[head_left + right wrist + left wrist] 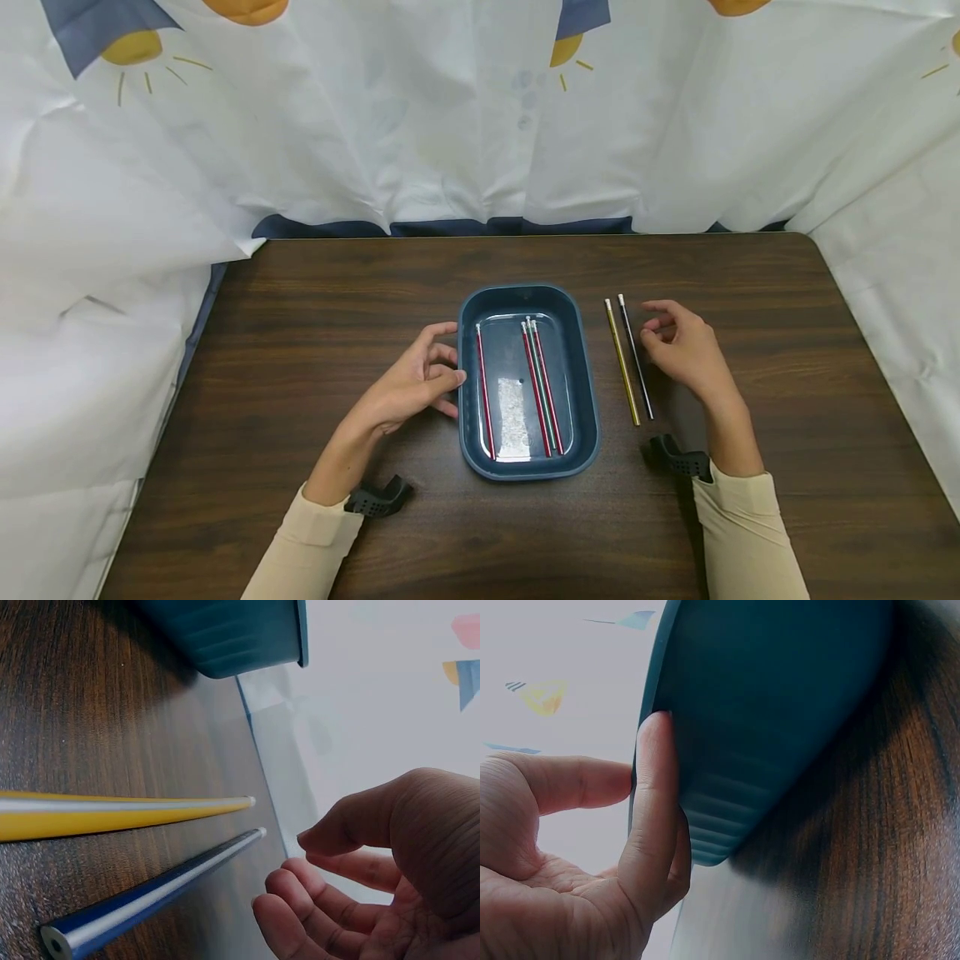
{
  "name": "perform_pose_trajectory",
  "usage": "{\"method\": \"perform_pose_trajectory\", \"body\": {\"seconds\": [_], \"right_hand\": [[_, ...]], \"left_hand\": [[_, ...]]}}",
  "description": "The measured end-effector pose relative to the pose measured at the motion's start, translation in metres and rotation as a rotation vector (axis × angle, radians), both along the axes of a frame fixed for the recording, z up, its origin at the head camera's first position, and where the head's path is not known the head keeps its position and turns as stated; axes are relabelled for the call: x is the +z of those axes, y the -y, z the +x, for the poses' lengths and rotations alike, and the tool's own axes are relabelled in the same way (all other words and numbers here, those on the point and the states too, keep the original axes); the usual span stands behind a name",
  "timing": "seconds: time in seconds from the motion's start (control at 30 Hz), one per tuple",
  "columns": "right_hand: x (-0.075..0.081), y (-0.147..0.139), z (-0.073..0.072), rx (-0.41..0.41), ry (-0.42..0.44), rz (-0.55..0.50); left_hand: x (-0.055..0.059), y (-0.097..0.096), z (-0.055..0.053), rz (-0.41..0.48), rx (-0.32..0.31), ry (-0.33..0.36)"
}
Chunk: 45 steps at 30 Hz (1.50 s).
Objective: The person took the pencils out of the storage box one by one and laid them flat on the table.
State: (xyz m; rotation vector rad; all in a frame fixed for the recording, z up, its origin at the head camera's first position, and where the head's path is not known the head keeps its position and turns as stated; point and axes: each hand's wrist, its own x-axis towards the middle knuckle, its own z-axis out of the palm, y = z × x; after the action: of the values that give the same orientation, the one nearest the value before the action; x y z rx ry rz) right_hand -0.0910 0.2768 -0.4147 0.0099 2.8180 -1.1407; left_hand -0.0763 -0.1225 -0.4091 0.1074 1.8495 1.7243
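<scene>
The left hand [416, 379] reaches in from the tabletop's [315, 358] left side, its thumb and fingers spread along the left rim of a dark teal-blue, round-cornered, shallow plastic tray [528, 476] and pinching it. The tray sits on the middle of the tabletop, well apart from the far edge. The right hand [682, 346] hangs over the tabletop's right half, bent at the wrist, fingers loosely curled, thumb near the fingertips, holding nothing. Just beside it lies a thin dark-blue stick with a white tip [636, 358], and next to that, toward the tray's right edge, a thin shiny gold-yellow stick with a white tip [622, 362].

Only the head view shows the tray's inside: one slim metallic red stick [485, 392] along the left edge, and a shiny green stick [543, 392] between two more red sticks [536, 392] right of centre. The left wrist view shows a finger flat on the tray's ridged outer wall; the right wrist view shows the dark stick as blue, with a dark core in its near end.
</scene>
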Motion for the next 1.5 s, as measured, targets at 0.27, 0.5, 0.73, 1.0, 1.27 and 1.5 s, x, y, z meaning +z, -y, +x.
{"method": "perform_pose_trajectory", "body": {"seconds": [0.27, 0.5, 0.73, 1.0, 1.27, 1.5], "right_hand": [[0.004, 0.001, 0.001, 0.0, -0.013, 0.004], [0.007, 0.001, 0.001, 0.001, -0.022, 0.005], [0.01, 0.002, 0.001, 0.02, -0.014, -0.021], [0.015, 0.005, 0.005, 0.031, -0.017, -0.045], [0.026, 0.015, 0.006, 0.029, -0.076, -0.054], [0.04, 0.038, 0.002, 0.054, -0.106, -0.1]], "left_hand": [[0.001, 0.0, 0.0, 0.002, 0.002, 0.0], [0.0, 0.0, 0.0, -0.004, -0.002, 0.001], [0.001, 0.002, -0.001, -0.019, 0.004, 0.001], [-0.001, -0.002, -0.002, -0.009, -0.006, 0.01], [-0.001, -0.006, -0.004, 0.004, -0.015, 0.007], [-0.002, -0.001, -0.001, 0.001, -0.009, -0.001]]}}
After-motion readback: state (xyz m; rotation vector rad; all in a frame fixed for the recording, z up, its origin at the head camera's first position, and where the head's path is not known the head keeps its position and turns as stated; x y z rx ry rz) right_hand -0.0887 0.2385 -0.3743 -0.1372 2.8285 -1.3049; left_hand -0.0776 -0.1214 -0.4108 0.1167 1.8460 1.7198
